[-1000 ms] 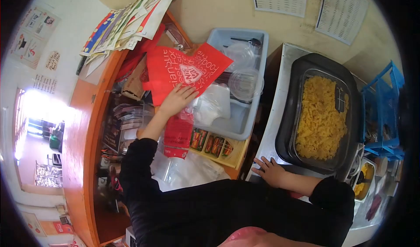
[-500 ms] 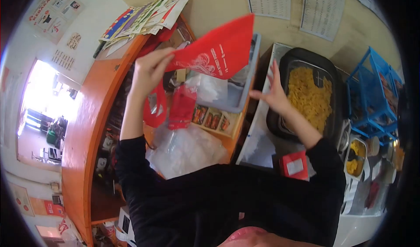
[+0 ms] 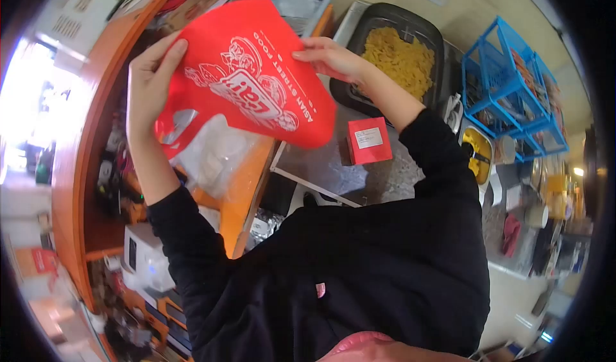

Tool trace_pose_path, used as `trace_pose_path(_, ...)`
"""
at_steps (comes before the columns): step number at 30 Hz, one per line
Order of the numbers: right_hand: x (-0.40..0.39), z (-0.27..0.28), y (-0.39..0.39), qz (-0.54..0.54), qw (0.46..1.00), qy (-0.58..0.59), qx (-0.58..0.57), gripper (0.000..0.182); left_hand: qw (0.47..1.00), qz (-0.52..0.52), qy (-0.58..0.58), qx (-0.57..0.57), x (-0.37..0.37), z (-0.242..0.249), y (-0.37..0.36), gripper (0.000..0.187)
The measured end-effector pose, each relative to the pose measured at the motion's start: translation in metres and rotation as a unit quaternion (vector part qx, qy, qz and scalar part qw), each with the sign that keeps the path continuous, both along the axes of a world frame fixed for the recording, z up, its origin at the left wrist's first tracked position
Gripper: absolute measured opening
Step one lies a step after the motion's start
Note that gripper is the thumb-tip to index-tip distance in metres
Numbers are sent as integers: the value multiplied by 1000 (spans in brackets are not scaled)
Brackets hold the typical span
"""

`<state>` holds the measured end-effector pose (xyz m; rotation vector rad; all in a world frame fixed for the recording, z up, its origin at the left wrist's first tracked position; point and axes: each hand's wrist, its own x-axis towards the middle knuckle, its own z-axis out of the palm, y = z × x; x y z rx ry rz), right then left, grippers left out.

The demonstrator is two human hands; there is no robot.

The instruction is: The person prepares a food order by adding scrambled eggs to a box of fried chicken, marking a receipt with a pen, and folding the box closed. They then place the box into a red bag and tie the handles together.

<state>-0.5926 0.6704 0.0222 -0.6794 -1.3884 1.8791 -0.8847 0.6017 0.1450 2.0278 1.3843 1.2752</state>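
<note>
A red carrier bag point(image 3: 250, 73) with white print reading "ASIAN STREET FOOD" is stretched between my two hands, its printed face toward me. My left hand point(image 3: 151, 80) pinches its left edge, thumb in front. At the upper right edge, my right hand point(image 3: 330, 57) grips the bag between thumb and fingers. The bag's handle loop hangs at the lower left. To the right of the bag, a red box point(image 3: 369, 141) with a white label stands on the metal counter point(image 3: 327, 169), touched by neither hand.
Behind my right forearm is a black tray point(image 3: 427, 38) of yellow food. A blue rack point(image 3: 507, 86) stands farther right, near a smaller container point(image 3: 478, 153) of yellow food. Clear plastic point(image 3: 215, 157) lies on the orange shelf unit point(image 3: 86, 169) at left. A blue bin point(image 3: 298, 6) sits behind.
My right hand, empty and spread before, has taken hold of the bag. The bag has spread open flatter toward me. The view has turned right, bringing the red box fully into sight.
</note>
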Motion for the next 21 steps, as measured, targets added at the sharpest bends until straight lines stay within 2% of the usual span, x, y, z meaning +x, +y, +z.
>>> trace_pose_path(1, 2, -2, -5, 14, 1000, -7, 7, 35, 1000, 13, 2, 3, -7, -6, -13, 27)
trace_pose_path(3, 9, -5, -7, -49, 998, -17, 44, 28, 994, 86, -9, -74, -6, -16, -48, 34)
trace_pose_path(5, 15, 3, -10, -57, 994, -10, 90, 23, 985, 60, 158, 27, 2, -34, -92, 45)
trace_pose_path(7, 17, 11, -9, -29, 986, -65, 151, 19, 968, 78, 233, -49, -12, -104, -125, 52)
trace_pose_path(9, 16, 11, -9, -6, 974, -100, 204, 16, 941, -9, 116, -317, 11, -114, -160, 44)
trace_pose_path(12, 6, 11, 0, 18, 958, -118, 260, 17, 917, 10, -77, -391, 14, -167, -210, 38)
trace_pose_path(16, -10, 15, -13, 30, 953, -155, 259, 18, 898, 92, -212, -375, 28, -159, -273, 32)
trace_pose_path(18, -18, 16, -19, 51, 957, -157, 239, 18, 893, 108, -289, -327, 16, -167, -299, 33)
trace_pose_path(21, -29, 18, -31, 73, 969, -129, 198, 19, 855, 145, -459, -192, 14, -171, -329, 39)
